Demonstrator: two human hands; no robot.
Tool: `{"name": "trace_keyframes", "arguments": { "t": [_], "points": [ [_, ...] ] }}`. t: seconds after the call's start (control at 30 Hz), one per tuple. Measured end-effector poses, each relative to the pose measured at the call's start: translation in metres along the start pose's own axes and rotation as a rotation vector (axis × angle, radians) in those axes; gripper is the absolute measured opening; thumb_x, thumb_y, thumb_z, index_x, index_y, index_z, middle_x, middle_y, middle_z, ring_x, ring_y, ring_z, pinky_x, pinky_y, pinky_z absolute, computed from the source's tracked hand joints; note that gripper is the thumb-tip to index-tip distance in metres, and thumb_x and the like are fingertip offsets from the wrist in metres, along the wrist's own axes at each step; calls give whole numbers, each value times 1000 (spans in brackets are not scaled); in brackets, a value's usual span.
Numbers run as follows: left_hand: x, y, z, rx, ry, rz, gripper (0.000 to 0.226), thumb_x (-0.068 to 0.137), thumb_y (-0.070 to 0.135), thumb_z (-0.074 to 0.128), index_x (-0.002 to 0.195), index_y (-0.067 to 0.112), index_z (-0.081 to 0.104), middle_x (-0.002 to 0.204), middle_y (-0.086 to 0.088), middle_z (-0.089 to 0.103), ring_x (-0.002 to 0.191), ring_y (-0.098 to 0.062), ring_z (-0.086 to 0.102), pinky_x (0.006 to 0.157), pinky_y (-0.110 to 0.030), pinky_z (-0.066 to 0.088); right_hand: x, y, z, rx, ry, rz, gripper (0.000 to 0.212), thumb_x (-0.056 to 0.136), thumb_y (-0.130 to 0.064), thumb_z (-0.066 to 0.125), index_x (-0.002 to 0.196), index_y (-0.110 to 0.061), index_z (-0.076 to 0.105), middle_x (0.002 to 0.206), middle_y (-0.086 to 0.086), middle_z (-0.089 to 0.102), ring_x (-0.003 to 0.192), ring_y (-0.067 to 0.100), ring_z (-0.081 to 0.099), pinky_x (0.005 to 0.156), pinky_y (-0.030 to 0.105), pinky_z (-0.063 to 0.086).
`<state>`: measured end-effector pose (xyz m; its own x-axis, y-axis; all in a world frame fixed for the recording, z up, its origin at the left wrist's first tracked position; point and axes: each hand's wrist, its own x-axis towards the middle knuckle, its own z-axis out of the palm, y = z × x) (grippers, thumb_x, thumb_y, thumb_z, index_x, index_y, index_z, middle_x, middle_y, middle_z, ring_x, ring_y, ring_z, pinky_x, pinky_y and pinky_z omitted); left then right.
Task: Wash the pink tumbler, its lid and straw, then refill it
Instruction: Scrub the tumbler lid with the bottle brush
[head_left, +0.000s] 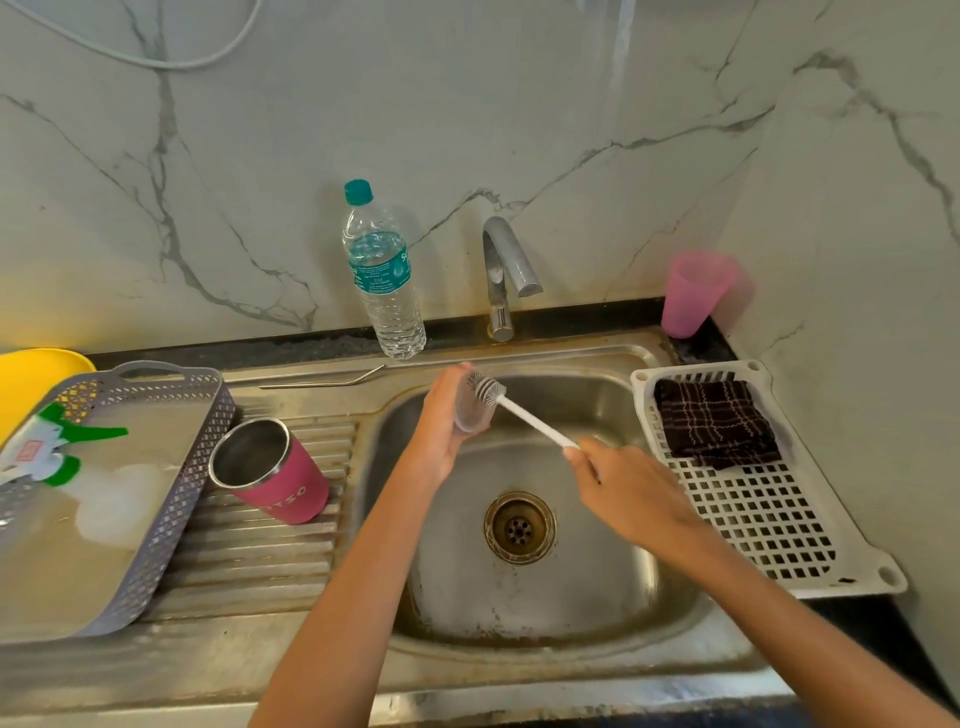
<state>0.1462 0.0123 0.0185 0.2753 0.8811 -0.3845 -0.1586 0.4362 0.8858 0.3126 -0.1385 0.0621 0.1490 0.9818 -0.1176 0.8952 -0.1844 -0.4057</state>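
Head view looks down on a stainless steel sink set in a dark worktop, with pale veined marble wall behind and to the right of the hands. Over the basin, the left hand curls round a clear lid. The right hand grips the white handle of a brush, whose bristle head touches the lid.

Left of the left hand, the pink tumbler sits lidless on the ribbed drainboard, showing its steel rim, bare steel inside and pale lettering on its side. A bent metal straw lies on the sink ledge beyond it. Further left, a grey tray holds a spray bottle.

Beyond the hands stand a water bottle and the tap. Right of the right hand, a white basket carries a dark checked cloth, with a pink plastic cup in the corner behind it.
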Motion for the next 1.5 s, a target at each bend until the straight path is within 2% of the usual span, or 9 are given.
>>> {"name": "trace_keyframes", "arguments": {
  "t": [0.1, 0.3, 0.43, 0.87, 0.97, 1.1, 1.27, 1.4, 1.5],
  "points": [
    [3, 3, -5, 134, 22, 54, 28, 94, 38, 57, 115, 20, 63, 112, -6, 61, 108, -25, 57, 97, -45, 48, -4, 1, 12, -66, -23, -7, 37, 104, -39, 23, 105, -20, 56, 59, -8, 49, 46, 5, 45, 42, 17, 30],
    [2, -3, -7, 313, 14, 93, 18, 88, 38, 60, 100, 25, 64, 100, 1, 62, 92, -16, 57, 72, -29, 42, -15, -7, 2, -90, -92, -106, 34, 104, -38, 25, 90, -21, 51, 60, -8, 48, 46, 5, 45, 44, 18, 37],
    [3, -3, -6, 449, -54, 103, 18, 92, 31, 61, 107, 21, 64, 109, -1, 65, 94, -11, 59, 69, -22, 42, 10, 15, -9, -227, -8, -43, 39, 103, -39, 28, 110, -20, 61, 65, -7, 49, 62, 14, 53, 57, 25, 40],
    [17, -3, -5, 426, 50, 94, 12, 87, 37, 61, 98, 31, 64, 102, -1, 65, 92, -19, 60, 77, -32, 48, 4, -5, -9, -50, -201, -67, 33, 103, -38, 30, 81, -28, 53, 62, -6, 49, 51, 8, 45, 47, 18, 32],
    [18, -5, -7, 386, 51, 79, 19, 89, 42, 58, 102, 29, 63, 107, -1, 63, 101, -23, 59, 88, -41, 48, -3, -5, -7, -34, -202, -74, 33, 103, -38, 30, 80, -27, 52, 60, -7, 47, 48, 6, 43, 43, 15, 30],
    [13, -11, -3, 388, 2, 53, 18, 93, 35, 56, 104, 24, 64, 101, 1, 65, 95, -18, 57, 81, -35, 45, 20, 15, -14, -225, -48, -8, 39, 102, -41, 28, 111, -21, 60, 79, 1, 60, 76, 19, 58, 65, 28, 39],
    [11, -6, -10, 277, 62, 18, 22, 90, 41, 57, 105, 26, 62, 114, -10, 60, 99, -28, 60, 87, -46, 52, -8, -3, 7, -132, -63, -134, 33, 103, -39, 27, 90, -22, 52, 62, -7, 49, 53, 9, 51, 48, 20, 38],
    [8, -12, -15, 131, 40, -39, 22, 93, 36, 54, 109, 21, 59, 111, -9, 57, 100, -23, 56, 75, -38, 53, 3, 13, 7, -188, 5, -43, 39, 103, -39, 24, 110, -19, 56, 63, -8, 45, 59, 12, 48, 56, 25, 37],
    [6, -10, -21, -141, 108, -90, 17, 92, 36, 55, 101, 22, 60, 106, -7, 60, 102, -22, 56, 90, -44, 49, -3, 10, 9, -130, 39, -33, 36, 103, -41, 24, 109, -22, 54, 61, -8, 46, 54, 8, 46, 50, 24, 33]
  ]
}}
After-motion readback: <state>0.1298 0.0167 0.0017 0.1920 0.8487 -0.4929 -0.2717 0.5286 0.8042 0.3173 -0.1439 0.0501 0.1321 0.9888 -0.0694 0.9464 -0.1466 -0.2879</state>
